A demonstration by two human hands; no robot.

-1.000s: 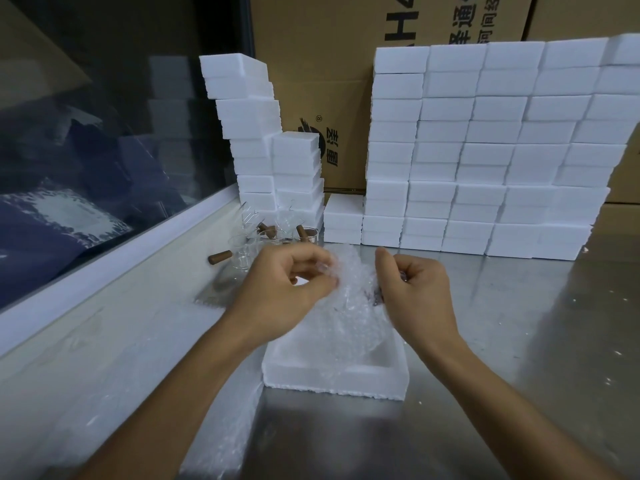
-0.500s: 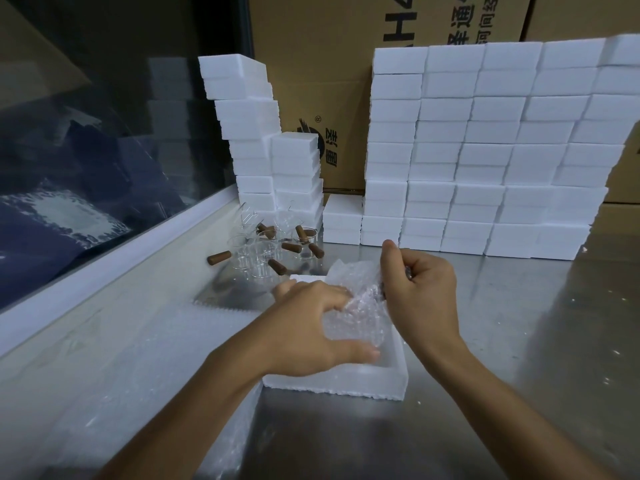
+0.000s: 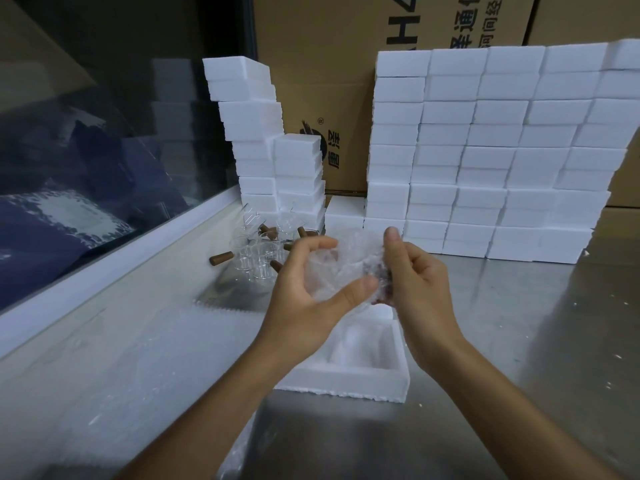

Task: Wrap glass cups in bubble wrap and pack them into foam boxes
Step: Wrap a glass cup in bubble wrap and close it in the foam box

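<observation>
While both hands hover over the middle of the frame, a crumpled bundle of clear bubble wrap [image 3: 341,268] sits between them, held up above an open white foam box [image 3: 363,379] that lies on the grey metal desk [image 3: 519,341]. The left hand [image 3: 304,292] cups the bundle from the left and below, its thumb pressed along the lower edge and its fingers curled round the far side. The right hand [image 3: 415,282] grips the bundle's right side, thumb pointing up at the top of the wrap, fingers folded in against it. Something dark brown shows through the wrap by the right palm; whether a glass cup is inside I cannot make out for certain. The foam box shows a moulded hollow with nothing lying in it.

Up and left of the hands, a cluster of clear glass cups with brown wooden handles [image 3: 258,252] stands on the desk, some handles sticking out sideways. Behind it rises a leaning stack of white foam boxes [image 3: 263,133], and across the upper right of the frame runs a wide wall of stacked white foam boxes [image 3: 502,150]. Brown cardboard cartons with black printing [image 3: 346,64] stand behind all of it. A flat sheet of bubble wrap [image 3: 156,358] covers the desk at lower left, beside a dark glass pane with a white frame [image 3: 104,133].
</observation>
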